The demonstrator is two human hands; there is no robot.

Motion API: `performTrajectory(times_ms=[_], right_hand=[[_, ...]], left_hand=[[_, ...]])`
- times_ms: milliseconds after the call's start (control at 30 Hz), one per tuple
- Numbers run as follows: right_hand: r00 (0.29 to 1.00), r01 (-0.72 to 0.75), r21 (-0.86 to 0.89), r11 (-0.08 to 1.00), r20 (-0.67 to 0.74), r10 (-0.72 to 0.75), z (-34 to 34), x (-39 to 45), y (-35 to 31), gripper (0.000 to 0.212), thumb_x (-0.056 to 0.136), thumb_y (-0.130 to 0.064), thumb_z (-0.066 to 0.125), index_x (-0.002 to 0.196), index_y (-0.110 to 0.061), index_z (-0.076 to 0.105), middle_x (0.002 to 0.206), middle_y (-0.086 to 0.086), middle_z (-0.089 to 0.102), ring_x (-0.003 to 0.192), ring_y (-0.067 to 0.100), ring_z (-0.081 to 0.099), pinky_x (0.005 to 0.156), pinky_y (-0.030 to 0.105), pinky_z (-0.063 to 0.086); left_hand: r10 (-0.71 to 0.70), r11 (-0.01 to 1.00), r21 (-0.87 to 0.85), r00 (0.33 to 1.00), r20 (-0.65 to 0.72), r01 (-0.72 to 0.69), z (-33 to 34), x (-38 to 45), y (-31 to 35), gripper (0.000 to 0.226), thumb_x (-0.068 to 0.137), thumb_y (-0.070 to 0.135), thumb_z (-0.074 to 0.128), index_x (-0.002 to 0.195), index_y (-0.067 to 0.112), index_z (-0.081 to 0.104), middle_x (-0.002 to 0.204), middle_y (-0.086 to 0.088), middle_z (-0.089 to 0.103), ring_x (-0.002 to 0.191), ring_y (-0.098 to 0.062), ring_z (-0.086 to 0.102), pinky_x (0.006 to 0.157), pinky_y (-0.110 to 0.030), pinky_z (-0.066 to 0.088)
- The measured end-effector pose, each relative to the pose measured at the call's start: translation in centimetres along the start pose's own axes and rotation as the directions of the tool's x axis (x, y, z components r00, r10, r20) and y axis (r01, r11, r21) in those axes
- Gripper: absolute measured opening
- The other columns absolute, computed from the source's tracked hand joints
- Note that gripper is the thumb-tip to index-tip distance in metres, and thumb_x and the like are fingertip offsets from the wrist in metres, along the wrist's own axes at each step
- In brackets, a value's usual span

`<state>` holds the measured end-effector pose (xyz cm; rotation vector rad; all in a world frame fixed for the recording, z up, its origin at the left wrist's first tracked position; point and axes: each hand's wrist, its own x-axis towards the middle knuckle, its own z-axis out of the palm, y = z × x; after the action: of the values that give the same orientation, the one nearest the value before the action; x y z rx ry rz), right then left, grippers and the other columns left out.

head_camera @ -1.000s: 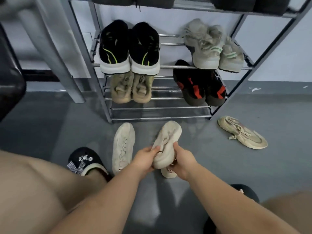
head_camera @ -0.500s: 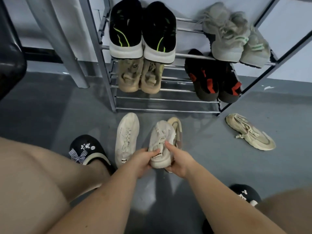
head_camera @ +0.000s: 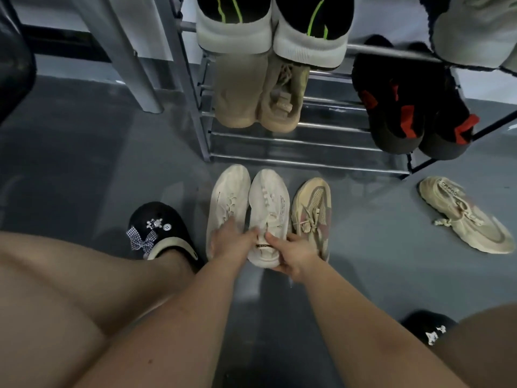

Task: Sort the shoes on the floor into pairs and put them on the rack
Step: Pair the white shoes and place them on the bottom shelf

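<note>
A single head-worn wide-angle view looks steeply down and forward from close above the person's knees, over both forearms to the floor (head_camera: 84,163), with the rack (head_camera: 307,161) cropped at the top edge.

We wear black clogs (head_camera: 165,233) with cream rims, a gingham bow (head_camera: 141,240) and charms; arms and legs bare.
</note>
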<state>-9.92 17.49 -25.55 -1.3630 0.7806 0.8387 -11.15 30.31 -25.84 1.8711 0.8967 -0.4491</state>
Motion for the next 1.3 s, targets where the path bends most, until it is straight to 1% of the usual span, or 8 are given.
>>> performTrajectory(times_ms=[167,367,467,533,667,967,1200,1300], right_hand=[[0.996,-0.079,-0.036,0.996,-0.036,0.078,-1.0,1.7,1.2,0.035,0.082,-0.023,0.073,0.112,-0.016,0.058,0.108,0.007,0.067,0.098,0.028,0.064,0.070,0.040,0.057],[0.995,-0.093,-0.057,0.994,-0.029,0.091,-1.1,2.6,2.1,0.041,0.078,-0.025,0.077,0.114,-0.020,0.059,0.109,0.004,0.068,0.098,0.024,0.065,0.078,0.041,0.057],[0.996,-0.064,-0.097,0.993,-0.071,0.057,-1.4,2.6,2.2,0.048,0.076,-0.023,0.079,0.119,-0.013,0.057,0.110,0.004,0.067,0.099,0.024,0.065,0.080,0.043,0.057],[0.993,-0.058,-0.107,0.993,-0.110,0.046,-1.7,2.6,2.2,0.050,0.078,-0.023,0.078,0.120,-0.010,0.055,0.109,0.005,0.065,0.102,0.025,0.063,0.084,0.044,0.055],[0.995,-0.048,-0.065,0.997,-0.090,0.042,-2.1,2.3,1.7,0.050,0.081,-0.023,0.074,0.123,-0.008,0.053,0.115,0.008,0.064,0.106,0.027,0.062,0.082,0.041,0.056],[0.998,0.051,0.147,0.988,-0.053,-0.044,-3.6,-0.8,-0.8,0.026,0.089,-0.014,0.064,0.113,-0.009,0.056,0.102,0.004,0.065,0.080,0.019,0.064,0.056,0.028,0.058],[0.968,0.198,-0.025,0.980,-0.153,-0.199,-5.9,-3.1,-0.1,0.055,0.085,-0.017,0.070,0.137,-0.015,0.051,0.122,0.005,0.065,0.106,0.024,0.063,0.084,0.036,0.055],[0.963,0.222,-0.023,0.975,-0.152,-0.223,-5.9,-4.3,-0.1,0.053,0.086,-0.017,0.069,0.135,-0.014,0.052,0.114,0.005,0.066,0.092,0.021,0.065,0.068,0.027,0.057]], left_hand=[[-0.269,0.963,-0.030,0.956,-0.118,0.268,-0.4,2.1,-1.8,0.081,0.080,0.037,0.064,0.146,0.011,0.024,0.149,-0.014,0.033,0.134,-0.034,0.035,0.111,-0.045,0.032],[-0.504,0.812,-0.302,0.861,0.069,0.499,-1.2,2.6,-3.8,0.081,0.080,0.032,0.071,0.144,0.003,0.028,0.140,-0.017,0.044,0.124,-0.033,0.047,0.103,-0.040,0.041],[-0.504,0.723,-0.433,0.840,0.202,0.538,-1.5,2.6,-4.1,0.063,0.077,0.028,0.075,0.130,0.005,0.050,0.121,-0.013,0.060,0.107,-0.026,0.059,0.085,-0.032,0.050],[-0.490,0.685,-0.468,0.828,0.271,0.559,-1.1,2.2,-4.0,0.064,0.071,0.032,0.079,0.126,0.009,0.058,0.122,-0.010,0.063,0.111,-0.024,0.060,0.091,-0.032,0.050],[-0.456,0.705,-0.464,0.844,0.283,0.537,-1.2,1.4,-3.4,0.065,0.075,0.035,0.077,0.130,0.007,0.055,0.130,-0.006,0.057,0.121,-0.022,0.053,0.108,-0.036,0.037],[-0.313,0.700,-0.569,0.902,0.299,0.432,-1.6,-1.3,-1.8,0.033,0.091,0.029,0.059,0.113,0.003,0.055,0.110,-0.014,0.063,0.094,-0.026,0.062,0.070,-0.036,0.054],[-0.181,0.743,-0.558,0.914,0.363,0.369,-2.0,-4.6,-0.8,0.036,0.097,0.024,0.051,0.125,0.003,0.052,0.116,-0.013,0.060,0.095,-0.024,0.060,0.082,-0.038,0.049],[-0.139,0.773,-0.543,0.922,0.362,0.329,-2.4,-5.6,0.0,0.035,0.096,0.024,0.051,0.126,0.005,0.053,0.115,-0.012,0.061,0.092,-0.023,0.060,0.070,-0.033,0.051]])
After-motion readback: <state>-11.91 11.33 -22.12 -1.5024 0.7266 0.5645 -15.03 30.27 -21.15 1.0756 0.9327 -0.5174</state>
